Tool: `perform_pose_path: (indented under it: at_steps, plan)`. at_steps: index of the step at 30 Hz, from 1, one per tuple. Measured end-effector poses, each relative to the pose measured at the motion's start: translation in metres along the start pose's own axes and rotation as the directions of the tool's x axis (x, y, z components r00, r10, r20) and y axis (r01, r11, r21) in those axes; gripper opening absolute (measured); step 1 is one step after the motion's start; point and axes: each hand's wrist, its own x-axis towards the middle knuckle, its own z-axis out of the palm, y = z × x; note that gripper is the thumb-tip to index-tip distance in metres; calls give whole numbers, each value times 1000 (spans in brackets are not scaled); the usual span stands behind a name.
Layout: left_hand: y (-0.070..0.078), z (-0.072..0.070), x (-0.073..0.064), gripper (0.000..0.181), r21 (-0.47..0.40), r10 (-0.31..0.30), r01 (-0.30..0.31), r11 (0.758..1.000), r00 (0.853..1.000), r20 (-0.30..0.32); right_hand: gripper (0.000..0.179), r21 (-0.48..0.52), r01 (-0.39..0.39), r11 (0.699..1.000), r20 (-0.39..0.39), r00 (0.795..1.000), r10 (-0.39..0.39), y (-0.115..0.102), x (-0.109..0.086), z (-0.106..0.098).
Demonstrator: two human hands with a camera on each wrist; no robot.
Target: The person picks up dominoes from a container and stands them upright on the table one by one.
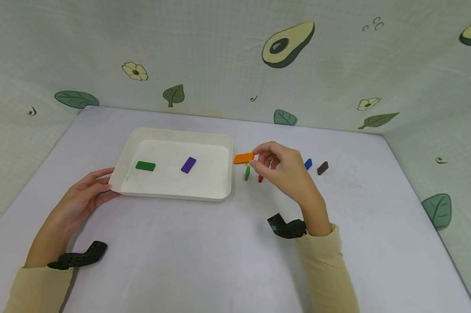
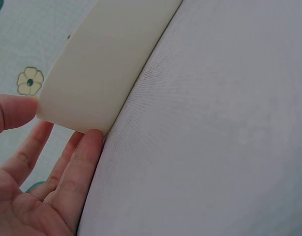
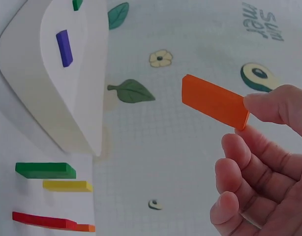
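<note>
Between thumb and fingertips, my right hand [image 1: 282,167] pinches one end of an orange domino block [image 3: 215,102], raised just beyond the right edge of a white tray [image 1: 173,196]. Inside the tray lie a dark green block [image 1: 145,166] and a purple block [image 1: 188,165]. With its fingers mostly straight, my left hand [image 1: 81,198] touches the tray's near left corner; the left wrist view has the thumb at the rim and fingertips along the wall [image 2: 87,83]. Under the right hand, a green block [image 1: 247,173] and a red block [image 1: 260,178] show, partly hidden.
Right of the right hand are a blue block [image 1: 308,164] and a brown block [image 1: 323,168]. The right wrist view also shows a yellow block [image 3: 67,186] and another orange block [image 3: 86,228]. A patterned cloth [image 1: 220,56] hangs behind the white table [image 1: 188,252].
</note>
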Motion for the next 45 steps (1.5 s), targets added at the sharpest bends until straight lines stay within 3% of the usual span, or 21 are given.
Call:
perform_pose_path:
  at_steps: [17, 28, 34, 45]
  plan:
    - [-1, 2, -2, 36, 5, -14, 14, 1000, 1000, -9, 21, -93, -60, 994, -127, 991, 48, 30, -15, -38]
    - [-1, 1, 0, 37, 8, -6, 6, 1000, 1000, -1, 26, -165, -188, 968, -150, 975, 164, 49, -27, -61]
    - [-1, 0, 0, 37, 12, -8, 8, 1000, 1000, -5, 29, -230, -261, 938, -118, 964, 239, 58, -30, -66]
    - [0, 0, 0, 38, -6, -3, 3, 1000, 1000, -1, 28, -285, -357, 890, 32, 924, 381, 89, -27, -67]
